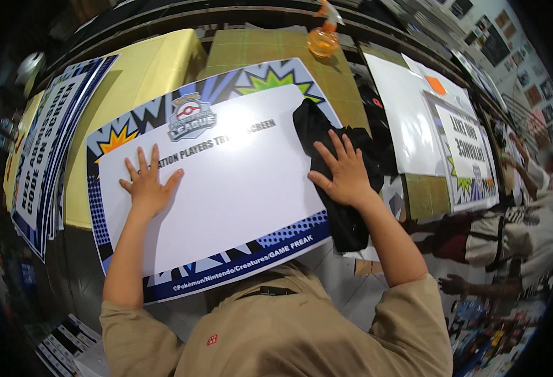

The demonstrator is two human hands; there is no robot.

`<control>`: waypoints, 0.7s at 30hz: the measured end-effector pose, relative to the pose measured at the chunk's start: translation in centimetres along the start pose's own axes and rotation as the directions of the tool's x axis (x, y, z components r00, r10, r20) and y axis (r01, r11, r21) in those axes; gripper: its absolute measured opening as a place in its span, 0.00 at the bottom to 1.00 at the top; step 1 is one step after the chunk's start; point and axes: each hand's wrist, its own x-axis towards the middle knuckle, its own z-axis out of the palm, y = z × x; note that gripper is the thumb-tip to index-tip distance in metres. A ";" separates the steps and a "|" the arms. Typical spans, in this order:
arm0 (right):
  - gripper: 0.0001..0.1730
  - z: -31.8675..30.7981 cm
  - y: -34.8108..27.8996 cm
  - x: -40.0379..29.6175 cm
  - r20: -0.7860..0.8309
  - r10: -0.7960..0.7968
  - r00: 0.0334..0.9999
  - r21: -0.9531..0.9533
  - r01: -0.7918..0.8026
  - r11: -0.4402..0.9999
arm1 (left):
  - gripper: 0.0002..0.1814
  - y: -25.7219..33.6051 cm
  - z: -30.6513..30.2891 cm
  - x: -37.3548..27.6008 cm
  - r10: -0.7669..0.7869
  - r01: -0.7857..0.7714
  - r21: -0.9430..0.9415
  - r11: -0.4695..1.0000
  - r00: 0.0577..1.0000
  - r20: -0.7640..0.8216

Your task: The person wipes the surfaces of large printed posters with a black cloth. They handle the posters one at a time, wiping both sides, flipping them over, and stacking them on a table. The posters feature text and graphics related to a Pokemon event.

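Observation:
A large printed board (pixel 210 188) with a white middle and a comic-style border lies tilted in front of me, its near edge close to my shirt. It bears writing and a badge-shaped logo (pixel 192 118). My left hand (pixel 151 186) rests flat on the board's left part, fingers spread, covering some of the lettering. Over the right edge of the board drapes a crumpled black cloth (pixel 351 226). My right hand (pixel 344 174) lies on top of this cloth with its fingers apart, not curled around it. Glare whitens part of the board's surface.
A stack of printed boards (pixel 45 155) lies at left beside a yellow-wrapped block (pixel 130 75). An orange spray bottle (pixel 323 40) stands on a green cutting mat (pixel 257 45). White sheets (pixel 403 113) and another printed sign (pixel 467 155) lie at right. People (pixel 516 235) stand beyond.

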 end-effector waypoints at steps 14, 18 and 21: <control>0.40 1.9 -0.6 23.9 0.157 0.139 0.978 -0.147 -0.116 0.982 | 0.47 0.1 -0.6 -0.4 -0.004 0.005 -0.031 1.000 1.000 0.021; 0.38 2.4 -4.1 24.8 0.070 0.180 0.981 -0.157 -0.167 0.973 | 0.47 0.2 -0.3 -0.5 -0.006 0.005 -0.030 1.000 1.000 -0.018; 0.36 3.5 -9.8 23.0 -0.015 -0.022 1.000 -0.150 0.019 0.988 | 0.48 0.0 -0.3 -0.4 -0.022 0.021 -0.039 0.999 0.999 -0.036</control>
